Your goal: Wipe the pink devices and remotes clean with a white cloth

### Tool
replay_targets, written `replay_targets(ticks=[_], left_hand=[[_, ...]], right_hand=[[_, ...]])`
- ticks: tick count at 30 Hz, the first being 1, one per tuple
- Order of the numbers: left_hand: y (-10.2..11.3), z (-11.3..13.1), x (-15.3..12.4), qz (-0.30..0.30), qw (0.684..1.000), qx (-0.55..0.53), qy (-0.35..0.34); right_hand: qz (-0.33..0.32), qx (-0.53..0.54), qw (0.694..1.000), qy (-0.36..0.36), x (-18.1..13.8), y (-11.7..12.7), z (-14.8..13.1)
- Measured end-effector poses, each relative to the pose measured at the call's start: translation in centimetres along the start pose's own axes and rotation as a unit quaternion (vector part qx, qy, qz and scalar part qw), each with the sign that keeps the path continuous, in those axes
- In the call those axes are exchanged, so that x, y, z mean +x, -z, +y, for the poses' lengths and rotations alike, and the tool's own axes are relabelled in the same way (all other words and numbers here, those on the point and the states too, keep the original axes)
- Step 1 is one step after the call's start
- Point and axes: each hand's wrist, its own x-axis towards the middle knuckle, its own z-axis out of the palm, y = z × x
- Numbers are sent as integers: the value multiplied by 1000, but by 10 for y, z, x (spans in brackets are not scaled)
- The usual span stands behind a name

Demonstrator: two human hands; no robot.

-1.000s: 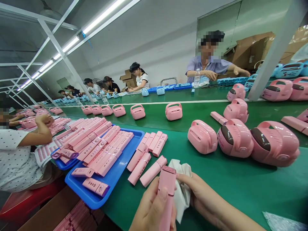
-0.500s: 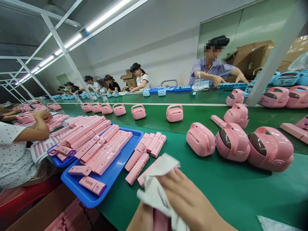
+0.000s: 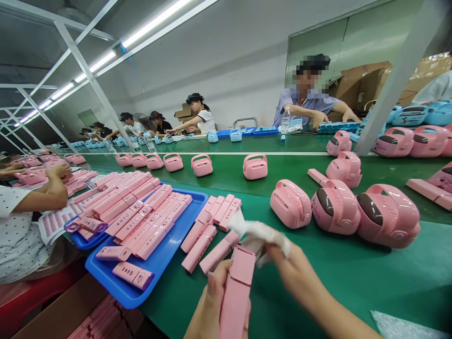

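Wiping a pink bar at the lower centre of the frame.
Left hand (image 3: 215, 306) grips the long pink plastic bar (image 3: 236, 292) upright; right hand (image 3: 293, 273) pinches a crumpled white cloth (image 3: 259, 233) against its top end.

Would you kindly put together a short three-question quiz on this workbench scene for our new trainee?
1. True or false: the left hand holds a pink bar-shaped part.
2. What does the right hand grip? A) white cloth B) water bottle C) blue tray
3. Fill in: the pink handled cases stand on a ____ belt.

Key: 1 true; 2 A; 3 green.
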Motion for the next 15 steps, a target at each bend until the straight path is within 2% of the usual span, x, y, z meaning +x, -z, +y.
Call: replay_targets(ticks=[1, 2, 6, 11, 13, 15], left_hand=[[-4, 0, -1, 13, 1000, 7, 5], [-9, 1, -2, 29, 999, 14, 12], [-21, 4, -2, 67, 997, 23, 35], [-22, 5, -2, 52, 998, 27, 30], [-21, 4, -1, 45, 998, 27, 32], [-19, 3, -1, 37, 999, 28, 26]], right_hand=[[51, 70, 992, -97, 4, 3, 2], [86, 117, 977, -156, 7, 6, 3], [118, 201, 945, -231, 11, 7, -12], [135, 316, 911, -230, 0, 2, -42], [153, 302, 919, -202, -5, 3, -49], [146, 245, 946, -151, -8, 5, -52]])
